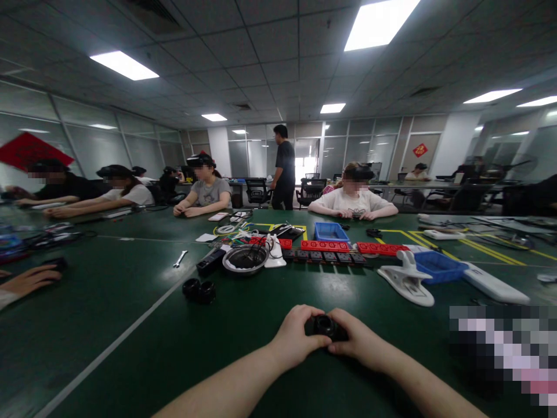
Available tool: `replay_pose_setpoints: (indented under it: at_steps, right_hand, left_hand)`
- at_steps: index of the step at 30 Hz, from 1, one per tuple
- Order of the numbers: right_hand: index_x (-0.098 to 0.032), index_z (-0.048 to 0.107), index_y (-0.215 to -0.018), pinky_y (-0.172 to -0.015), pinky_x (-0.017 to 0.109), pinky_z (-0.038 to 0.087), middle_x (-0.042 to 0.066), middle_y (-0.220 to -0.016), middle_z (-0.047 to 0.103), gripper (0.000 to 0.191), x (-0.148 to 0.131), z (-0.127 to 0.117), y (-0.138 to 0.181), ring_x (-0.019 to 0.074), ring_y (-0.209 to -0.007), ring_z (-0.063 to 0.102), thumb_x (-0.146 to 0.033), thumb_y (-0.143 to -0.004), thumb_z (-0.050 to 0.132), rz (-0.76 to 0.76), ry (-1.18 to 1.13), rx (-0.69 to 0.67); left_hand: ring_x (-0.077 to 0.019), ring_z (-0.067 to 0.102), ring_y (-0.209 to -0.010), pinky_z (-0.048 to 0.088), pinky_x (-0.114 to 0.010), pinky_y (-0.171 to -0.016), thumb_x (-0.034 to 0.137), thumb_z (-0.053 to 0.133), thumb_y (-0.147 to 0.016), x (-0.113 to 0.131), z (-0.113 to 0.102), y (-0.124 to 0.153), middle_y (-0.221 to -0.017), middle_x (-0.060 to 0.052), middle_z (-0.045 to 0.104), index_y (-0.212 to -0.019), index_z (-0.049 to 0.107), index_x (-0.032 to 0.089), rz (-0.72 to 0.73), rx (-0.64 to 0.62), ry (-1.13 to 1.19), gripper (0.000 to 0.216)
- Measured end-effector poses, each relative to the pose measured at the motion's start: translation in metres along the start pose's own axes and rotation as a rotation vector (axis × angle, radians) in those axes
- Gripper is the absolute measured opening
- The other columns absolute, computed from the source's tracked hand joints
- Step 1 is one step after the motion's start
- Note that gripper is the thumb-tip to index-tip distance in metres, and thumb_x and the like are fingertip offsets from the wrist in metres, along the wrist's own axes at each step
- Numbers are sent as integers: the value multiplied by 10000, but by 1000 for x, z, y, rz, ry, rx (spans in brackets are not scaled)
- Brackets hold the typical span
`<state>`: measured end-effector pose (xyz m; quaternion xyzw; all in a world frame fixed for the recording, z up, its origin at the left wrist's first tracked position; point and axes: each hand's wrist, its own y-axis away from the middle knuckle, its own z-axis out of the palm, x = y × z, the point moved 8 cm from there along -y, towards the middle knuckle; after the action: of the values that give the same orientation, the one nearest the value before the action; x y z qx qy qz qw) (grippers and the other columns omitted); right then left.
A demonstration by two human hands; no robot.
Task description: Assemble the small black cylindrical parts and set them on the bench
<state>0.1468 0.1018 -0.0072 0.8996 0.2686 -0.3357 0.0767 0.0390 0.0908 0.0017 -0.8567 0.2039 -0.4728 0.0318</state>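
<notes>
Both my hands meet low in the middle of the head view, over the green table (pixel 243 371). My left hand (pixel 300 334) curls its thumb and fingers round the left side of a black ring-shaped part (pixel 324 326). From the other side my right hand (pixel 354 339) grips the same part. Its round opening faces up; the fingers cover much of its outline, and I cannot make out its exact kind. Two similar black round parts (pixel 199 290) stand side by side on the table, to the left and farther off.
Ahead lie a metal bowl (pixel 246 259) with black cable, red power strips (pixel 324 246), blue bins (pixel 437 267) and a white clamp (pixel 409 281). A wrench (pixel 180 259) rests to the left. Another person's hand (pixel 32 284) is at the left edge. People sit across the table.
</notes>
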Motion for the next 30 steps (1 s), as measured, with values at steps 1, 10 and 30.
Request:
replay_pose_setpoints:
  at_steps: [1, 10, 30]
  right_hand:
    - [-158, 522, -785, -641, 258, 388, 24, -815, 525, 254, 2, 0, -1, 173, -753, 495, -244, -584, 650, 30, 53, 34]
    - [-158, 482, -978, -737, 336, 394, 99, -973, 512, 431, -3, -2, 3, 246, -882, 511, -342, -611, 615, 162, 322, 249]
    - [-165, 495, -767, -538, 224, 348, 9, -734, 584, 286, 3, 1, -1, 167, -667, 529, -310, -577, 651, 137, 127, -7]
  left_hand:
    - [-197, 491, -894, 377, -301, -779, 245, 711, -573, -1, 0, 0, -942, -33, 553, -955, 575, 197, -15, 15, -8, 408]
    - [-227, 471, -917, 338, -360, -830, 297, 665, -633, 10, -7, 6, -947, -30, 564, -974, 555, 220, -12, 139, -197, 367]
    - [-203, 465, -901, 371, -303, -776, 247, 705, -577, 2, 2, 4, -933, -26, 512, -949, 560, 205, -17, 39, -50, 401]
